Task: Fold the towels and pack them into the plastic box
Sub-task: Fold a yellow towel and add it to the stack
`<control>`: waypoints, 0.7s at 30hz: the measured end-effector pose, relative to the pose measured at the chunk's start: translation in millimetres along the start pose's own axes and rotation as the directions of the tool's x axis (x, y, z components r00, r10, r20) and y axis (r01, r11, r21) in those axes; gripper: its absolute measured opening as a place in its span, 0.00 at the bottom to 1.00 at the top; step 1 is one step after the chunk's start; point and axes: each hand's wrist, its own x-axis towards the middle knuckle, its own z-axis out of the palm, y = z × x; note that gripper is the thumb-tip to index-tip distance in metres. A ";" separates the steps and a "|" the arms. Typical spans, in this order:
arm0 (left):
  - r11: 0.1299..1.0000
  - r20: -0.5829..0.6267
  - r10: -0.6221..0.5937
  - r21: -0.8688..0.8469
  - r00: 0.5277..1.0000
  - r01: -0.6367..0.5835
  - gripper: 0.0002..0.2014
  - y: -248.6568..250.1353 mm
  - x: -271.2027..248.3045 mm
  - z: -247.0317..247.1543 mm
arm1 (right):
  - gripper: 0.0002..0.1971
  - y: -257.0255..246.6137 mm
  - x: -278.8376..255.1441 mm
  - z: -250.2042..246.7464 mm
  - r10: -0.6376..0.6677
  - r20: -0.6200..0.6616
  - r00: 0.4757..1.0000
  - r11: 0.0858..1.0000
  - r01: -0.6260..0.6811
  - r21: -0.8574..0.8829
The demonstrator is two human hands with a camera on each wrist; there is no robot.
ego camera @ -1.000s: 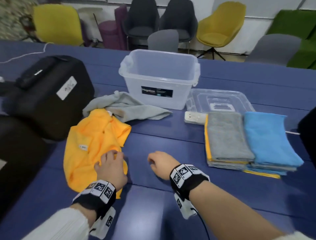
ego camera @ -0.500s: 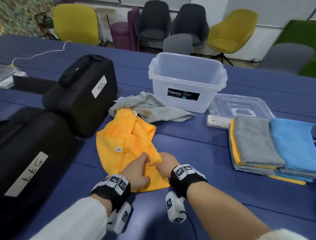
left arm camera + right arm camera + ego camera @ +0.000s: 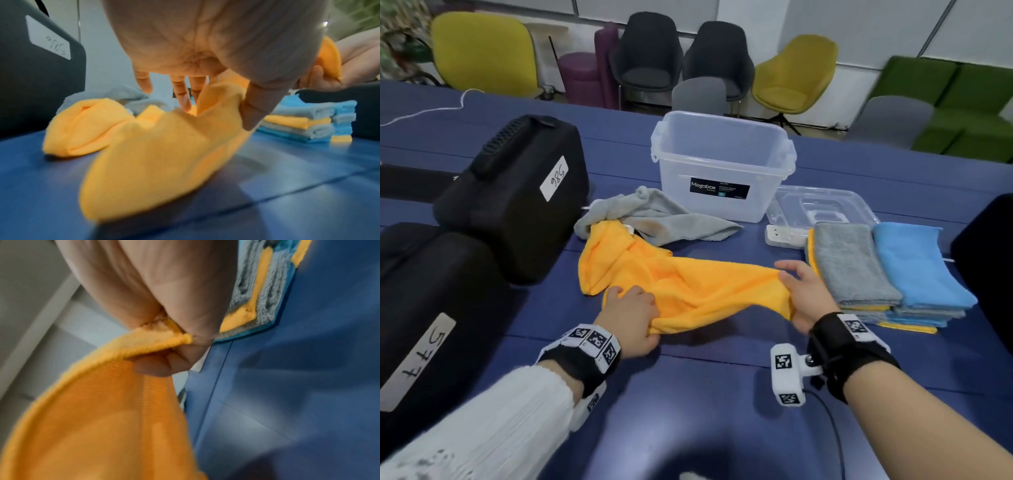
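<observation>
An orange towel (image 3: 688, 284) lies crumpled on the blue table, stretched between both hands. My left hand (image 3: 631, 318) pinches its near edge with thumb and forefinger (image 3: 242, 104). My right hand (image 3: 796, 294) pinches the opposite edge (image 3: 164, 337), just left of the folded stack. A crumpled grey towel (image 3: 654, 219) lies behind the orange one. The clear plastic box (image 3: 722, 168) stands uncovered behind it, with nothing visible inside. Two piles of folded towels (image 3: 880, 270), grey on top of one and blue on the other, sit at the right.
Two black hard cases (image 3: 517, 192) stand at the left, close to the orange towel. The box's clear lid (image 3: 822, 209) and a white power strip (image 3: 784, 236) lie behind the folded piles. A dark object (image 3: 989, 260) is at the right edge. Chairs line the far side.
Both hands took hold of the orange towel's near edge, then moved apart; the right hand pulled its end rightward toward the folded piles, stretching the towel out across the table.
</observation>
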 end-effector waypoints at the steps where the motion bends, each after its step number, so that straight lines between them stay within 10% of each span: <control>1: 1.000 -0.019 0.019 -0.018 1.000 -0.019 0.19 1.2 2.2 -6.3 | 0.10 -9.1 -3.6 -7.4 0.007 0.020 1.000 0.994 -0.009 0.105; 8: 0.815 -0.185 -0.067 -0.576 0.980 -0.053 0.16 -14.1 -5.8 -57.7 | 0.17 -73.5 -23.0 -79.1 -0.086 0.066 0.994 0.866 0.042 0.499; 11: 0.631 -0.268 -0.167 -0.769 0.949 -0.106 0.15 -8.1 -7.2 -83.4 | 0.28 -78.7 -29.4 -97.0 -0.196 0.050 0.979 0.915 0.164 0.368; 15: 0.468 -0.388 -0.339 -0.860 0.857 -0.204 0.16 8.7 4.1 -100.3 | 0.18 -74.7 -43.1 -105.2 -0.354 -0.116 0.928 0.934 0.356 -0.002; 21: 0.383 -0.418 -0.497 -0.892 0.761 -0.240 0.09 33.0 17.5 -108.0 | 0.06 -61.8 -53.8 -121.8 -0.332 -0.235 0.913 0.927 0.271 -0.258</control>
